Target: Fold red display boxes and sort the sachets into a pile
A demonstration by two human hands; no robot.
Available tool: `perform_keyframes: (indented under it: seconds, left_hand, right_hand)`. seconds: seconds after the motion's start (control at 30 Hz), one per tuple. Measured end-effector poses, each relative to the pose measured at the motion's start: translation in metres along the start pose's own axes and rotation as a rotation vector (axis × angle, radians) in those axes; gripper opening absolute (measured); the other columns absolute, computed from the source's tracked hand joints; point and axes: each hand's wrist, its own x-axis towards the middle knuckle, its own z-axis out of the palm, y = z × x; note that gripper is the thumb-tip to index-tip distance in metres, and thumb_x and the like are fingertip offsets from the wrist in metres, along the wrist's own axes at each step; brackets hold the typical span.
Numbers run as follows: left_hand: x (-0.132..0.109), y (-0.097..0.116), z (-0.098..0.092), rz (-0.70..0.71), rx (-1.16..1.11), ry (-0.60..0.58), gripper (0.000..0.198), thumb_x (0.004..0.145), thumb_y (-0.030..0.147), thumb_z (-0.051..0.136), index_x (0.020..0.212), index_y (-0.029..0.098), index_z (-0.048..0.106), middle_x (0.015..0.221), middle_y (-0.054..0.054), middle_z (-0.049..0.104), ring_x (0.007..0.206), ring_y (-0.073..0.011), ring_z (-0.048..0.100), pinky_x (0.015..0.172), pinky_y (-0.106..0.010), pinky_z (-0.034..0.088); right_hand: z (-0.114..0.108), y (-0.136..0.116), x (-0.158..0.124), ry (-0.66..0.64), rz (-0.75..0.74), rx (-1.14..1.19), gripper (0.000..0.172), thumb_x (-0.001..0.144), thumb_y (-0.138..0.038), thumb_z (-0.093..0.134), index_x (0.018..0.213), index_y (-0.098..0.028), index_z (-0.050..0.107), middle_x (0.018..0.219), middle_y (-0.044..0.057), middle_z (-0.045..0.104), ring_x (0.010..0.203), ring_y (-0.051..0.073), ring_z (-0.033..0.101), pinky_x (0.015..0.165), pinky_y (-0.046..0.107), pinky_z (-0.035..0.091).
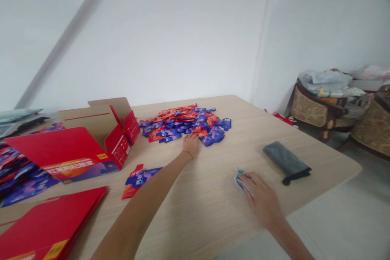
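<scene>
A loose heap of small red-orange and purple sachets (179, 122) lies at the back middle of the table. My left hand (191, 144) stretches out to its near edge and touches the sachets there. The fingertips are too small and partly hidden, so I cannot tell whether they grip one. On the table to the right, my right hand (262, 197) is closed on a crumpled light grey cloth (241, 179), pressed to the tabletop. A few sachets (141, 176) lie apart from the heap, beside my left forearm.
An open red carton (73, 146) stands on the left, with a flat red carton (55, 227) in front. More sachets (24, 178) lie at the far left. A dark grey pouch (284, 156) rests near the table's right edge. Patterned armchairs (310, 105) stand beyond.
</scene>
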Motion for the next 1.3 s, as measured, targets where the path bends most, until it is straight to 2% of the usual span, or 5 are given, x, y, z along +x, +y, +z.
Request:
perform_keyframes:
  seconds: [0.2, 0.47, 0.67, 0.93, 1.3]
  left_hand:
    - [-0.007, -0.002, -0.012, 0.024, -0.055, 0.018, 0.051, 0.093, 0.007, 0.045, 0.140, 0.020, 0.060, 0.148, -0.013, 0.055, 0.144, -0.0320, 0.037, 0.121, -0.056, 0.025]
    - [-0.043, -0.006, -0.074, -0.027, -0.207, 0.083, 0.031, 0.088, 0.014, 0.062, 0.116, 0.021, 0.074, 0.133, -0.008, 0.066, 0.124, -0.0255, 0.059, 0.108, -0.036, 0.044]
    - [-0.123, 0.004, -0.096, -0.171, -0.388, 0.070, 0.024, 0.078, 0.011, 0.071, 0.098, 0.020, 0.081, 0.097, -0.004, 0.078, 0.096, -0.0231, 0.070, 0.091, -0.032, 0.053]
    - [-0.261, 0.021, -0.075, -0.234, -0.581, 0.017, 0.025, 0.073, 0.009, 0.072, 0.097, 0.015, 0.079, 0.095, -0.004, 0.080, 0.083, -0.0193, 0.073, 0.074, -0.028, 0.059]
    - [-0.307, 0.027, -0.094, -0.009, -0.364, -0.007, 0.031, 0.091, 0.031, 0.063, 0.121, 0.028, 0.071, 0.126, -0.008, 0.064, 0.113, -0.0272, 0.061, 0.101, -0.040, 0.049]
  right_hand:
    - [-0.002, 0.000, 0.001, -0.001, -0.010, -0.012, 0.036, 0.099, -0.027, 0.046, 0.126, -0.031, 0.069, 0.121, 0.009, 0.069, 0.109, 0.027, 0.065, 0.092, 0.041, 0.055]
    - [-0.006, -0.002, 0.004, -0.030, -0.005, -0.027, 0.035, 0.099, -0.026, 0.044, 0.122, -0.027, 0.071, 0.120, 0.010, 0.069, 0.106, 0.025, 0.065, 0.093, 0.039, 0.053]
    - [-0.006, 0.001, 0.004, 0.001, -0.037, -0.045, 0.035, 0.098, -0.026, 0.045, 0.120, -0.026, 0.073, 0.119, 0.010, 0.069, 0.105, 0.024, 0.065, 0.090, 0.036, 0.052]
    - [-0.003, 0.004, 0.003, 0.013, -0.065, -0.069, 0.036, 0.099, -0.027, 0.043, 0.119, -0.023, 0.073, 0.112, 0.009, 0.070, 0.101, 0.022, 0.064, 0.090, 0.032, 0.049]
    - [-0.004, 0.006, 0.005, -0.047, -0.071, -0.118, 0.038, 0.101, -0.028, 0.040, 0.121, -0.022, 0.071, 0.114, 0.009, 0.068, 0.103, 0.022, 0.062, 0.089, 0.032, 0.048]
